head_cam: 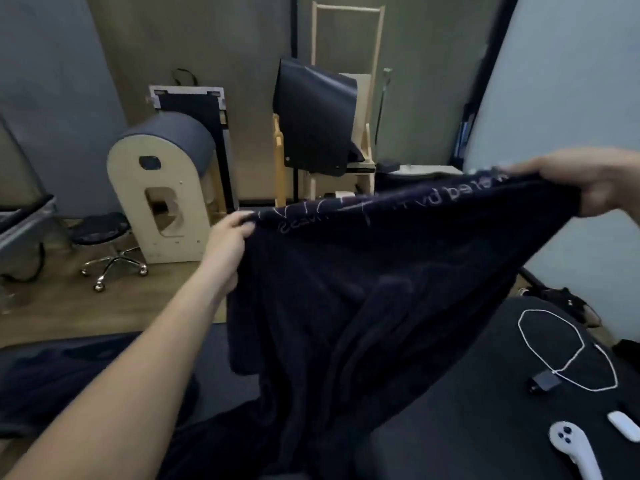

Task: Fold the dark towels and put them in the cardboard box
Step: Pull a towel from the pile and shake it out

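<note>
Stretching between both hands, the dark towel (381,289) hung with its long axis along the top hem, running from the left hand (227,242) at nine o'clock up to the right hand (595,185) at two o'clock. Each hand's fingers were curled over a corner, pinching the hem. Its lower part fell toward six o'clock over the dark padded surface (467,410). Bringing corner to corner seemed the next fold.

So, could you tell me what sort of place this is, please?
Probably a Pilates or physio studio: a padded wooden barrel, a tall wooden frame, and a wheeled stool beside the barrel.
</note>
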Action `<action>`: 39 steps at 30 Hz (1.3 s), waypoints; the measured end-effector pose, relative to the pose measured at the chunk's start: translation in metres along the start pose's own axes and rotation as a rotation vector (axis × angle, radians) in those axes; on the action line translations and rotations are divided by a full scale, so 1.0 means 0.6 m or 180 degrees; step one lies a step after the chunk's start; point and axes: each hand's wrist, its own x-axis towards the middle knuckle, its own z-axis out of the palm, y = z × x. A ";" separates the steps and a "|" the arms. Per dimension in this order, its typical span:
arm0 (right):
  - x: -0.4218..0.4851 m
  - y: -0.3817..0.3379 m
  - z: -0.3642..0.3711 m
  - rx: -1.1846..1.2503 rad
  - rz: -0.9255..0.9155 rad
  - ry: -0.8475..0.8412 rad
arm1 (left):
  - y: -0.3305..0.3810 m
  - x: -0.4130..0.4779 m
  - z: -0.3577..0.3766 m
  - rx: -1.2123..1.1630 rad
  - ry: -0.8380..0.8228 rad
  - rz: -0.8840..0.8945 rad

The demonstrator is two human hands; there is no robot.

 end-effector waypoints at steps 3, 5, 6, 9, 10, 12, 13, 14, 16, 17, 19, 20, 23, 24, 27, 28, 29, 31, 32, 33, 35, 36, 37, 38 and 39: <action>0.066 0.059 -0.040 0.0097 0.0146 0.0234 | 0.023 0.020 0.049 0.0469 0.0081 0.0361; 0.118 0.106 -0.035 0.0499 -0.0058 0.0366 | 0.001 0.031 0.092 0.1020 0.0093 0.0475; 0.143 0.134 -0.024 0.0650 -0.0205 0.0307 | -0.021 0.037 0.109 0.1283 0.0110 0.0466; 0.210 0.248 0.035 0.0253 -0.0395 0.0053 | -0.113 0.044 0.129 0.2093 0.0338 0.0060; 0.224 0.294 0.064 -0.0033 -0.0343 -0.0040 | -0.151 0.037 0.126 0.2336 0.0401 -0.0162; 0.232 0.398 0.133 -0.0550 -0.0135 -0.0361 | -0.234 -0.003 0.119 0.2632 0.0388 -0.0676; 0.229 0.454 0.169 -0.0744 0.0072 -0.0549 | -0.278 -0.036 0.113 0.2730 0.0345 -0.0967; 0.218 0.507 0.205 -0.0840 0.0358 -0.0742 | -0.320 -0.075 0.109 0.2798 0.0299 -0.1273; 0.183 0.591 0.265 -0.0679 0.1000 -0.1118 | -0.407 -0.165 0.097 0.2765 0.0158 -0.1946; 0.167 0.624 0.290 -0.0530 0.1232 -0.1194 | -0.444 -0.211 0.094 0.2677 0.0073 -0.2309; 0.143 0.669 0.329 -0.0409 0.1287 -0.1045 | -0.507 -0.285 0.094 0.2318 -0.0030 -0.2906; 0.133 0.681 0.344 -0.0431 0.1171 -0.0923 | -0.526 -0.310 0.099 0.2050 -0.0060 -0.3061; 0.097 0.694 0.379 -0.0615 0.0920 -0.1237 | -0.549 -0.342 0.129 0.1409 0.0015 -0.3108; 0.081 0.696 0.389 -0.0651 0.0863 -0.1510 | -0.551 -0.339 0.140 0.1334 0.0101 -0.3015; 0.032 0.687 0.414 -0.0838 0.0633 -0.2043 | -0.543 -0.312 0.172 0.1215 0.0262 -0.2596; 0.020 0.680 0.422 -0.0869 0.0512 -0.2106 | -0.537 -0.302 0.183 0.1179 0.0201 -0.2462; 0.010 0.671 0.430 -0.0892 0.0378 -0.2160 | -0.526 -0.292 0.196 0.1115 0.0082 -0.2347; -0.005 0.641 0.446 -0.0941 -0.0031 -0.2212 | -0.487 -0.273 0.222 0.0942 -0.0363 -0.2081; -0.006 0.626 0.454 -0.0940 -0.0215 -0.2210 | -0.467 -0.264 0.230 0.0928 -0.0559 -0.1968; -0.001 0.612 0.461 -0.0927 -0.0308 -0.2184 | -0.455 -0.257 0.234 0.0941 -0.0585 -0.1910; 0.014 0.591 0.468 -0.1014 -0.0276 -0.2141 | -0.463 -0.246 0.216 0.0956 -0.0183 -0.1951; 0.020 0.585 0.469 -0.1147 -0.0233 -0.2133 | -0.477 -0.243 0.199 0.1070 0.0192 -0.2042; 0.024 0.584 0.470 -0.1295 -0.0189 -0.2122 | -0.489 -0.244 0.177 0.1230 0.0588 -0.2198; 0.023 0.582 0.468 -0.1397 -0.0159 -0.2123 | -0.501 -0.248 0.156 0.1322 0.0840 -0.2364; 0.021 0.583 0.466 -0.1457 -0.0141 -0.2140 | -0.514 -0.254 0.138 0.1207 0.0911 -0.2554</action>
